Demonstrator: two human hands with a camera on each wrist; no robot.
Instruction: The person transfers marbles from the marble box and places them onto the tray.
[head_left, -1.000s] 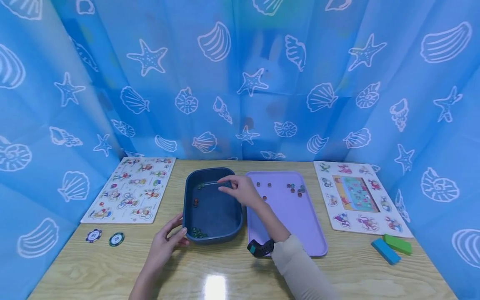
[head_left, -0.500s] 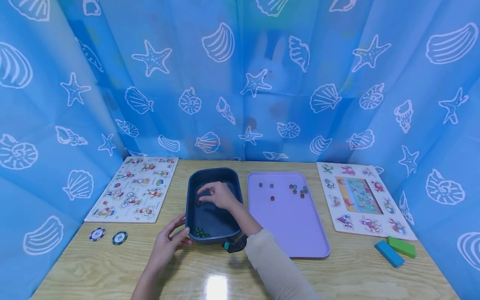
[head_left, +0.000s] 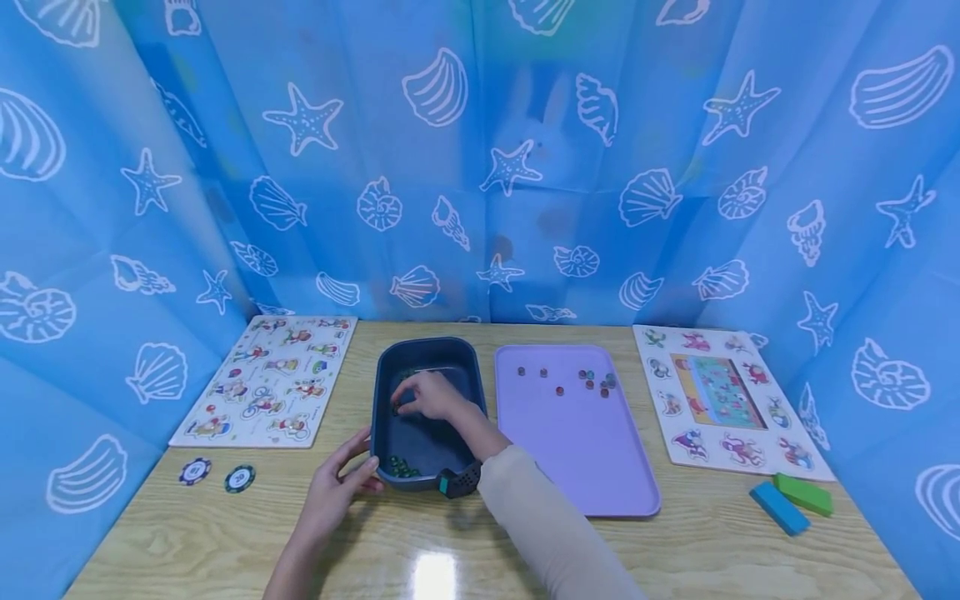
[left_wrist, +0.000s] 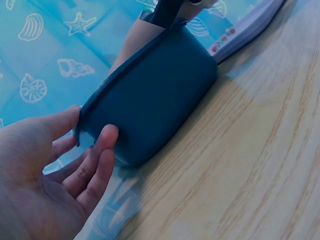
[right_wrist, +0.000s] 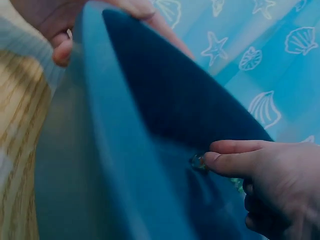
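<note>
A dark blue bin (head_left: 438, 442) stands on the table in the head view. My left hand (head_left: 339, 477) grips its front left corner, thumb at the rim; the left wrist view shows its fingers (left_wrist: 102, 155) curled by the outer wall. Inside the bin, my right hand (head_left: 433, 395) reaches to the left side. In the right wrist view its thumb and index finger pinch a small clear glass marble (right_wrist: 197, 161) close to the bin's floor. Several green marbles (head_left: 402, 468) lie at the bin's front left; a few more at the back are partly hidden by the right hand.
Right of the bin is a lilac tray (head_left: 577, 467) with several reddish and clear marbles (head_left: 559, 391). Puzzle boards stand at left (head_left: 266, 379) and right (head_left: 731, 400). Two poker chips (head_left: 240, 478) lie front left, blue (head_left: 780, 507) and green blocks (head_left: 804, 493) front right.
My right hand has moved left and down into the bin and now pinches a marble. On the lilac tray one red marble has rolled right. The left hand stays at the bin's corner.
</note>
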